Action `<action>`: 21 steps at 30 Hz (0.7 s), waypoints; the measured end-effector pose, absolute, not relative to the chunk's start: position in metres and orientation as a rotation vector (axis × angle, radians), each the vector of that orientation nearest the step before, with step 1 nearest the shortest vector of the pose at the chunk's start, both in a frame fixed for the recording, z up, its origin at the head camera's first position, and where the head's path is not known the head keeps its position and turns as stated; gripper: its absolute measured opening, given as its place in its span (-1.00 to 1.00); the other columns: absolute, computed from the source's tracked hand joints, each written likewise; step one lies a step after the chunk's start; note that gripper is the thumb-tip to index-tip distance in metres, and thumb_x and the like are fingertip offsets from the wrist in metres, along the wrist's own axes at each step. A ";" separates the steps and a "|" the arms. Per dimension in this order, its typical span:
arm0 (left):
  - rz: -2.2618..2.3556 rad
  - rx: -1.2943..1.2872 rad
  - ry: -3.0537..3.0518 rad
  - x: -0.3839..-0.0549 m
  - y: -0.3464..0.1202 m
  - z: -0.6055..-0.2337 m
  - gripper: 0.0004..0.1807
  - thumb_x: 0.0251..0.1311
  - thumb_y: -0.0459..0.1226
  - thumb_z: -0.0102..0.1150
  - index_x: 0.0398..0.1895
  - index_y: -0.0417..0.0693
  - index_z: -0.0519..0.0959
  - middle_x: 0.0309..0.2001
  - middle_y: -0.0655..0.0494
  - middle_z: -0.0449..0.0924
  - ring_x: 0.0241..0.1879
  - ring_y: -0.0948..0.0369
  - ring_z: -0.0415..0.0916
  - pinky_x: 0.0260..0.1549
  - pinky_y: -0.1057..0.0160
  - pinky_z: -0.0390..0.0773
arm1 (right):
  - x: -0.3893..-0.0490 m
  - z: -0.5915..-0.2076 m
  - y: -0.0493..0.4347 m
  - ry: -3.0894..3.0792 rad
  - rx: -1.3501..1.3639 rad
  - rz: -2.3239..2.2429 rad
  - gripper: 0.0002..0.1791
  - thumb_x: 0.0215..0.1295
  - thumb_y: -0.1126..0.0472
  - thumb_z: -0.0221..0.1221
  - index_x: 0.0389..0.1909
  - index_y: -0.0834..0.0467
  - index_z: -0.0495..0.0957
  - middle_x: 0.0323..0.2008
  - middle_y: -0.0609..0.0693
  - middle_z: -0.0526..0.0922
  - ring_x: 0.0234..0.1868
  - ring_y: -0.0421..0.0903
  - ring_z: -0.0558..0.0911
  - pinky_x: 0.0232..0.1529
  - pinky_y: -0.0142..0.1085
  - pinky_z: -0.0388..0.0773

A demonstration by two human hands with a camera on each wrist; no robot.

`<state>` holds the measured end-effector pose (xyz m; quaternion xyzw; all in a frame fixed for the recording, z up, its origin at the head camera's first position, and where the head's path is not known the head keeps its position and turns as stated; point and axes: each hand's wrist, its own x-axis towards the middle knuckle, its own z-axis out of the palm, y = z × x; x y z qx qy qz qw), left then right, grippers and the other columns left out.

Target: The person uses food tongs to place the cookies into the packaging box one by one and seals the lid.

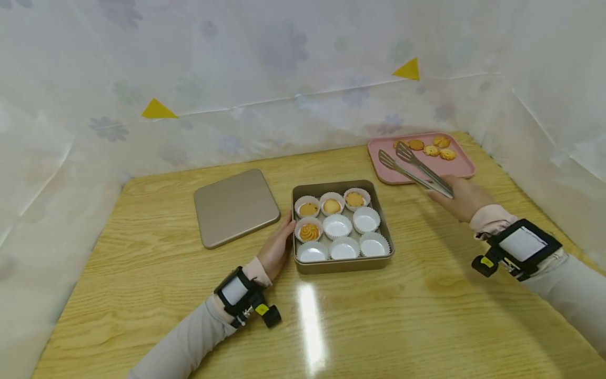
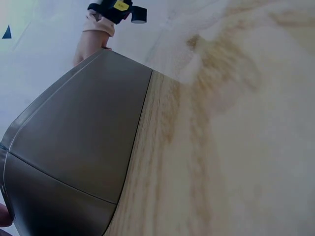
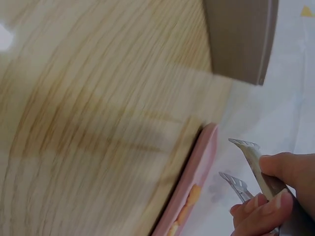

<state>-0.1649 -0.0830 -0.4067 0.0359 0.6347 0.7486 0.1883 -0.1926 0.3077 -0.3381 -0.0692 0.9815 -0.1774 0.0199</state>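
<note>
A square metal tin (image 1: pixel 342 267) holds white paper cups in rows. Cookies fill the back row, and a swirled cookie (image 1: pixel 310 232) sits in the left cup of the middle row; the other cups, such as the front right one (image 1: pixel 374 245), hold nothing. My left hand (image 1: pixel 276 250) rests its fingers against the tin's left wall. In my right hand (image 1: pixel 466 198) are metal slotted tongs (image 1: pixel 428 173), gripped between thumb and fingers, tips apart and nothing between them. In the head view the tips overlap the pink tray (image 1: pixel 385 141).
Several cookies, including a round one (image 1: pixel 416 145), lie on the pink tray at the back right. Left of the tin lies its flat lid (image 1: pixel 236 208) on the wooden table (image 1: pixel 227 295). A patterned cloth (image 1: pixel 265 68) hangs behind, with yellow triangles on it.
</note>
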 end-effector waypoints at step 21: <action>2.093 0.094 1.792 -0.167 -0.082 -0.408 -0.36 0.54 -0.20 -0.36 0.55 -0.16 -0.25 0.57 -0.01 -0.41 0.52 0.11 -0.50 0.48 0.07 -0.38 | -0.237 -0.355 0.330 3.115 -0.107 -0.510 -0.57 0.42 0.01 0.06 -0.41 0.35 0.39 -0.72 0.05 0.33 -0.73 -0.04 0.37 -0.65 -0.23 0.28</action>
